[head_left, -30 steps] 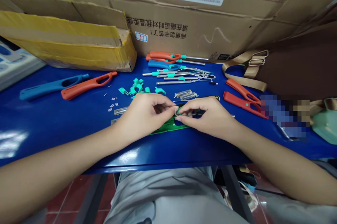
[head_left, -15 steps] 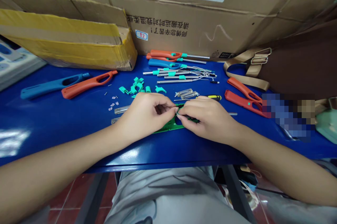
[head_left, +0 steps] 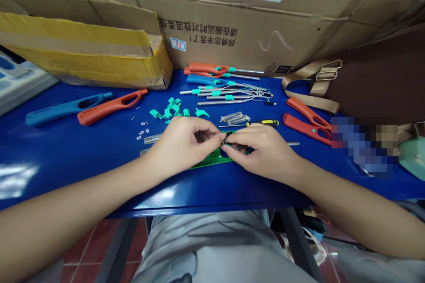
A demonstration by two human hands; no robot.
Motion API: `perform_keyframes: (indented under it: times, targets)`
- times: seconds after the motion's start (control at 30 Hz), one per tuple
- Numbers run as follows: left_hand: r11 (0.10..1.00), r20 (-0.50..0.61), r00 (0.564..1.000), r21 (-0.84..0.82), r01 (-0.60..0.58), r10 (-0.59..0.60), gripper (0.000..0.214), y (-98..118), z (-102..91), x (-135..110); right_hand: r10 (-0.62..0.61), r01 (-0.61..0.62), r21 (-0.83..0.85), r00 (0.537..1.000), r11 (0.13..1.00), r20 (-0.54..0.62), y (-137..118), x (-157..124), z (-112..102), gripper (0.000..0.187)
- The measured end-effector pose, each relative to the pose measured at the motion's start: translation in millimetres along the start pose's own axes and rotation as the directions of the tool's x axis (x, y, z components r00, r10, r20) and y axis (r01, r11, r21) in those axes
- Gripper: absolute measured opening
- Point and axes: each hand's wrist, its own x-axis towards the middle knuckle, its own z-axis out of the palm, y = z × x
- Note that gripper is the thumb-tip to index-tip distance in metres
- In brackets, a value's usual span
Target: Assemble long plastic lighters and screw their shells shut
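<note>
Left hand [head_left: 190, 142]: pinching wire [head_left: 223, 142], seemingly | right hand [head_left: 264, 145]: can't tell | room between green shell [head_left: 212, 160], table edge [head_left: 199, 211]

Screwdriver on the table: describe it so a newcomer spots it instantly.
Find the blue table, then the right hand over it. Just beyond that hand lies the screwdriver, its yellow-and-black handle unlike the clear parts beside it.

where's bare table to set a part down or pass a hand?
Widest: blue table between the blue handle, orange handle and left forearm. Also the front strip, nearer than the green shell; and a patch between the red handles and right forearm. Crowded: beyond left hand and right hand: teal clips, metal tubes, clear parts, screwdriver.
</note>
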Motion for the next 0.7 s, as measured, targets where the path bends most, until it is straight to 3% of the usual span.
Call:
perform_keyframes:
  times: [0.13,0.27,0.5,0.6,0.7]
  targets:
    - [1.0,0.009,1.0,-0.012,0.008,-0.007,0.017,-0.3,-0.7,0.3,0.0,0.0,-0.01,1.0,1.0,-0.016,0.4,-1.3,1.2,0.021]
    - [1.0,0.02,1.0,-0.004,0.002,-0.002,0.017,2.1,-1.2,-0.5,-0.029,0.028,-0.081,1.0,0.996,-0.011,0.9,-2.7,2.2,0.025]
    - [0.996,0.043,0.998,0.076,-0.039,0.035,0.016,4.8,-2.2,-1.9,-0.201,0.206,-0.225,0.978,0.952,0.046,0.7,-2.6,1.4,0.029]
    - [0.988,0.037,0.996,0.124,-0.088,0.084,0.016,4.8,-2.8,-2.6,-0.219,0.227,-0.215,0.974,0.95,0.062,2.4,-1.9,0.3,0.028]
    - [0.995,0.04,0.997,0.071,-0.066,0.063,0.016,2.6,-2.6,-1.4,-0.196,0.205,-0.178,0.978,0.963,0.065,4.0,-1.3,-1.7,0.029]
